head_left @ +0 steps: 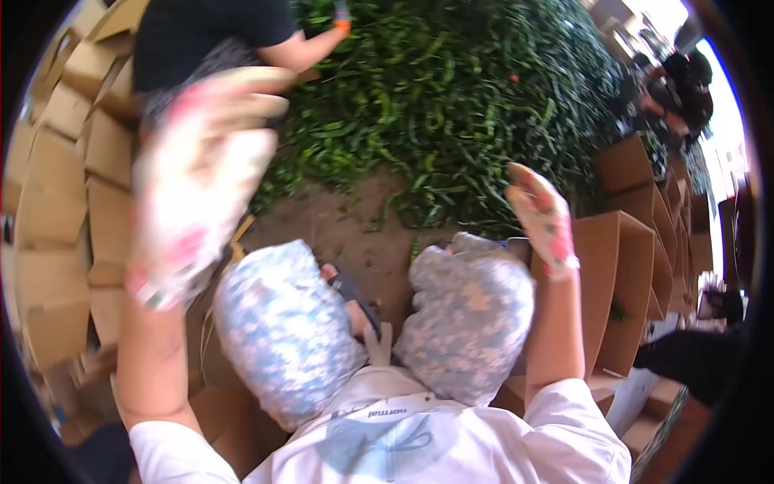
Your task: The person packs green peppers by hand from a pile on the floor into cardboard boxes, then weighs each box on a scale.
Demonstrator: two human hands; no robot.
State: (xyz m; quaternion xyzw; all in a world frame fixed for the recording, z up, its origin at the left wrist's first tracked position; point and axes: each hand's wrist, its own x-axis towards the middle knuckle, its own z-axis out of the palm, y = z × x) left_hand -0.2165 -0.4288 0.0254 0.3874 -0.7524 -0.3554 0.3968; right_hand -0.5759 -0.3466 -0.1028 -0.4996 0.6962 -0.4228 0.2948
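My left hand (pixel 197 181) wears a white glove with pink print and is raised close to the camera, blurred, fingers loosely spread with nothing in it. My right hand (pixel 544 218), in the same kind of glove, is lifted open beside an open cardboard box (pixel 621 274). Below them are my knees (pixel 363 323) in blue-grey patterned trousers. A large heap of green chili peppers (pixel 451 105) lies on the ground in front of me.
Stacked cardboard boxes (pixel 64 202) line the left side, and more open boxes (pixel 645 177) run along the right. A person in a black top (pixel 210 36) reaches into the heap at top left. Another person (pixel 681 89) crouches at top right.
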